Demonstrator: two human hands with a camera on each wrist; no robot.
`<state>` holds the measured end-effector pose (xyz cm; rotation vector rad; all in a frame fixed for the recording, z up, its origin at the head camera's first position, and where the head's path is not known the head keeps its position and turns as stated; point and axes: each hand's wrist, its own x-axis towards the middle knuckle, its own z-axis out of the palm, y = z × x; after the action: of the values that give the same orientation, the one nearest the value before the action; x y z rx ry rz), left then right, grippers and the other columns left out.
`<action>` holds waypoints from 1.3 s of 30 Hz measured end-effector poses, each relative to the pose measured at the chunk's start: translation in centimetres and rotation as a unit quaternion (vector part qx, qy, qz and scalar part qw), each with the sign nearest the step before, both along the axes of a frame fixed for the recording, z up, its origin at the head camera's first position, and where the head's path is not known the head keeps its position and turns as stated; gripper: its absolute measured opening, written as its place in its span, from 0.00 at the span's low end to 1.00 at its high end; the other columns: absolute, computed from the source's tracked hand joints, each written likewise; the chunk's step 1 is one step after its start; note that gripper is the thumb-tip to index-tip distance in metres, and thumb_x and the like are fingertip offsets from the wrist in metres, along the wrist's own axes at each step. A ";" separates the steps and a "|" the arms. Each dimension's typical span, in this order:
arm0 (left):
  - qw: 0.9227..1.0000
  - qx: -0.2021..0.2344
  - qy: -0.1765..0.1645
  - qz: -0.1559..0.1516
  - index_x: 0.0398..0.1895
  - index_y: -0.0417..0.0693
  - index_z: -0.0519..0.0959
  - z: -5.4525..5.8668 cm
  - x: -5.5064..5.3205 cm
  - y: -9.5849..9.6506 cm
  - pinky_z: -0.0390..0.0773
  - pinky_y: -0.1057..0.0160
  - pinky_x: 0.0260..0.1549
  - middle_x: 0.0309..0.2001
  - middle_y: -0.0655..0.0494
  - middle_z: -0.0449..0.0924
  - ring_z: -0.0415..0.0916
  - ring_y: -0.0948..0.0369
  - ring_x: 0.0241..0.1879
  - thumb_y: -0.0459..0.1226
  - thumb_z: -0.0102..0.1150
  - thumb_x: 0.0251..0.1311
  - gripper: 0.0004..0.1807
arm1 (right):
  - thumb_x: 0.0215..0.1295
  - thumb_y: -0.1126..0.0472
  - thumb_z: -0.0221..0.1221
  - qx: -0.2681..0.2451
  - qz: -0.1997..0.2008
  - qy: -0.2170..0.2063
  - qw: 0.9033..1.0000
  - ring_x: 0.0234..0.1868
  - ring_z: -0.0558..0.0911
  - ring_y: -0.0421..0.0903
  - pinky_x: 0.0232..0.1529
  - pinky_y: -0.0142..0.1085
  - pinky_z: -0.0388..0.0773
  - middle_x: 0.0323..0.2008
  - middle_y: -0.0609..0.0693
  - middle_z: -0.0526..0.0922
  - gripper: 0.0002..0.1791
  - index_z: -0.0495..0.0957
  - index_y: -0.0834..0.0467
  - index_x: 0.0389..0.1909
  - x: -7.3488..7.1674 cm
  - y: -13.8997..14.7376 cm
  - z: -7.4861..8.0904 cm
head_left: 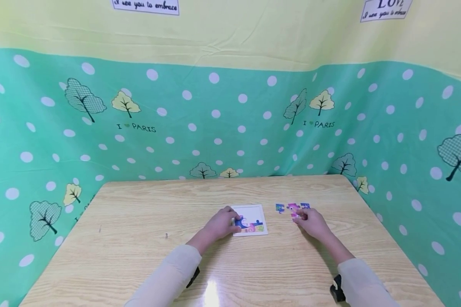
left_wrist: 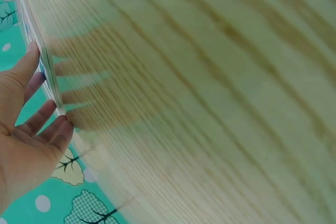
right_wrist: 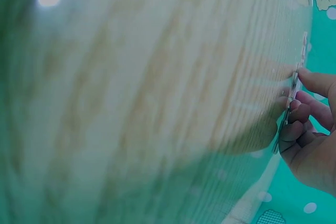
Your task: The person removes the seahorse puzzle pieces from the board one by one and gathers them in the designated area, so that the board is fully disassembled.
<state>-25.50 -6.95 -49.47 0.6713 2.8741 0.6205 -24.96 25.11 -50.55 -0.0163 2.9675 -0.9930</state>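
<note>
A white-framed jigsaw tray lies on the table, its lower part filled with colourful pieces and its upper part bare white. My left hand rests over the tray's left side, fingers spread; the left wrist view shows thumb and fingertips at the tray's edge. To the tray's right, my right hand pinches a pink puzzle piece between thumb and index finger, close over the table. Another pink piece lies just beyond. In the right wrist view the right hand has its other fingers curled by the pieces.
A blue puzzle piece lies between the tray and the right hand, and another blue piece sits behind that hand. The wooden table has a small dark mark at left. Green dotted curtains hang behind and beside it.
</note>
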 end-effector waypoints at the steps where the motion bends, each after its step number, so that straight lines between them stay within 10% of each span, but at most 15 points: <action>1: 1.000 -0.001 0.000 0.000 0.51 0.49 0.79 0.0 0.0 0.0 0.72 0.55 0.58 0.52 0.51 0.73 0.72 0.54 0.53 0.49 0.63 0.54 0.23 | 0.61 0.58 0.60 0.000 -0.001 -0.001 1.000 0.33 0.70 0.46 0.30 0.33 0.68 0.32 0.54 0.74 0.23 0.75 0.68 0.52 0.0 0.0 0.0; 39: 1.000 0.001 -0.002 0.011 0.51 0.50 0.78 0.0 0.0 0.2 0.73 0.56 0.57 0.50 0.52 0.73 0.72 0.56 0.50 0.48 0.64 0.54 0.22 | 0.63 0.59 0.58 -0.012 0.017 0.008 1.000 0.32 0.73 0.45 0.26 0.32 0.72 0.35 0.55 0.77 0.19 0.75 0.66 0.51 0.2 -1.0 1.6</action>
<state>-25.46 -6.79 -49.48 0.6395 2.8805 0.6275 -24.76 24.12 -48.97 -0.0759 2.9590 -1.0303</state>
